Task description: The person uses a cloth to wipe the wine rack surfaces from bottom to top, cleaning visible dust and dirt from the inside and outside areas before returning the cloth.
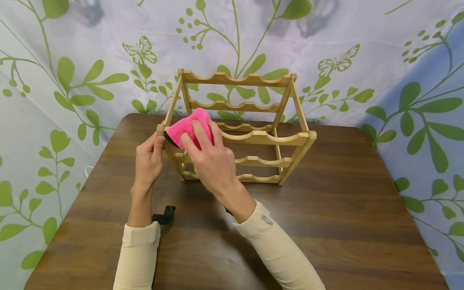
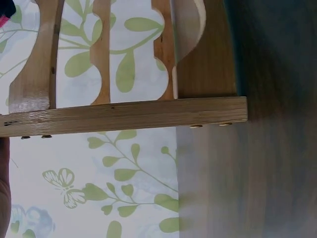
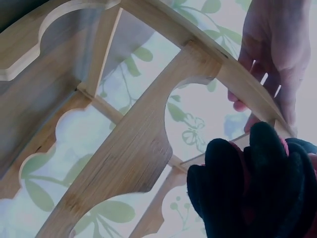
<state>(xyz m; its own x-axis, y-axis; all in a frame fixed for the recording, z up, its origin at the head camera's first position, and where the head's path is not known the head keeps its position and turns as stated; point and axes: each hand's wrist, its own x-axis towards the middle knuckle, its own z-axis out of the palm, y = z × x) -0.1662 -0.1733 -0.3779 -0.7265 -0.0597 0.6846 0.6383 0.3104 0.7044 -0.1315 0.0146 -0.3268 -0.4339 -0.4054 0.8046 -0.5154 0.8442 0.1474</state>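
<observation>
A light wooden rack (image 1: 261,138) with scalloped rails stands upright on the table. At its near left upper corner my left hand (image 1: 149,159) holds the post end between thumb and fingers. My right hand (image 1: 216,167) grips a fluffy pink cloth (image 1: 178,129) with a black edge, laid over the top front rail close to that corner. In the right wrist view the cloth (image 3: 223,173) shows its dark side bunched, with the left hand (image 3: 287,44) beyond it at the post. The left wrist view shows a side post (image 2: 124,116) of the rack; the left hand is mostly out of frame.
The brown wooden table (image 1: 344,209) extends around the rack. A small black object (image 1: 164,215) shows beside the left wrist. Behind and at both sides hangs a pale sheet (image 1: 98,92) printed with green leaves and butterflies, close behind the rack.
</observation>
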